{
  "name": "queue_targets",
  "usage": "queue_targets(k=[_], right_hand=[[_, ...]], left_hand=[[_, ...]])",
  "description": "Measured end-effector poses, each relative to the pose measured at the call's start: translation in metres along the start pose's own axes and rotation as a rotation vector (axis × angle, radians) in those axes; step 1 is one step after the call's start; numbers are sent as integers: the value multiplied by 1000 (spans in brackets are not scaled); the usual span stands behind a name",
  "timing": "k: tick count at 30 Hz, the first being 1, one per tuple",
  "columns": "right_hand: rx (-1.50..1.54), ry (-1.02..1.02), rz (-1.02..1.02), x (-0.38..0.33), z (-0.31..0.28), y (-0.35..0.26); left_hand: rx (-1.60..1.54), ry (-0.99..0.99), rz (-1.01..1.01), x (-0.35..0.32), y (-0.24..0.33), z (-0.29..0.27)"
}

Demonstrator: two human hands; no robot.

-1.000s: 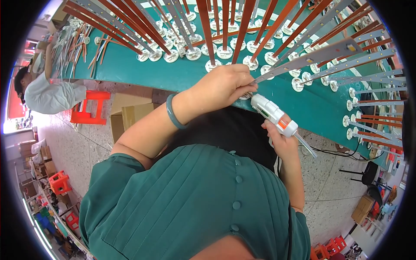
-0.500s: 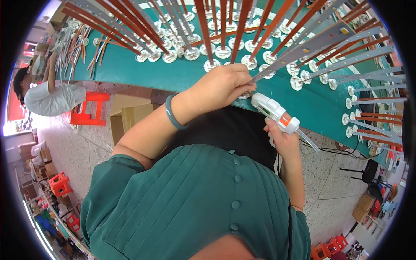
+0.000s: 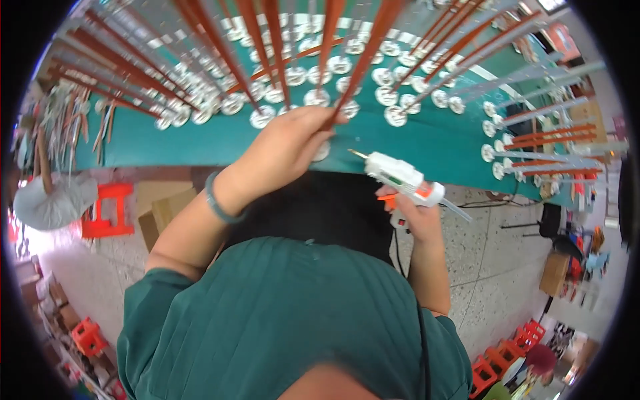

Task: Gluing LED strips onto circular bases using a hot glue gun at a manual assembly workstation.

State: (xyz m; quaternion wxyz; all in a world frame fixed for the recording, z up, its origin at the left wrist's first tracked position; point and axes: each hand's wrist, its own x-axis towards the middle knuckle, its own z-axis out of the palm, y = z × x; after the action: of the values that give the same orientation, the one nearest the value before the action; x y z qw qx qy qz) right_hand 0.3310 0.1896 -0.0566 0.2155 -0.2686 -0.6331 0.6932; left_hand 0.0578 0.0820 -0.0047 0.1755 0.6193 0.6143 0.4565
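Note:
My left hand, a grey-blue bangle on its wrist, is closed around the lower end of a long reddish-brown strip that slants up and away. A round white disc shows partly just under those fingers; whether it is joined to the strip I cannot tell. In my right hand is a white glue gun with an orange trigger and a clear glue stick sticking out of its back. Its metal tip points left toward my left hand, a short gap away.
Many brown and grey strips standing on white round bases crowd the green table. Loose strips lie at the far left. Below the table edge are a cardboard box and a red stool. A black cord hangs from the glue gun.
The glue gun has drawn back from my left hand, leaving a gap. A brown strip now shows at my left fingers where a grey strip was. The view has shifted.

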Motion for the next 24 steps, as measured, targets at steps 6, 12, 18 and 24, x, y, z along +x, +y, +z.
queue_targets(k=[6, 12, 18, 24], right_hand=[[-205, -9, 70, 13, 12, -6], [-301, -47, 57, 25, 32, -13], [-324, -27, 28, 28, 35, -6], [-272, 23, 39, 31, 45, -18]], left_hand=[[96, 24, 53, 1, -11, 4], [63, 27, 53, -11, -18, 0], [64, 50, 70, -11, -19, 0], [61, 52, 68, -10, -18, 0]])
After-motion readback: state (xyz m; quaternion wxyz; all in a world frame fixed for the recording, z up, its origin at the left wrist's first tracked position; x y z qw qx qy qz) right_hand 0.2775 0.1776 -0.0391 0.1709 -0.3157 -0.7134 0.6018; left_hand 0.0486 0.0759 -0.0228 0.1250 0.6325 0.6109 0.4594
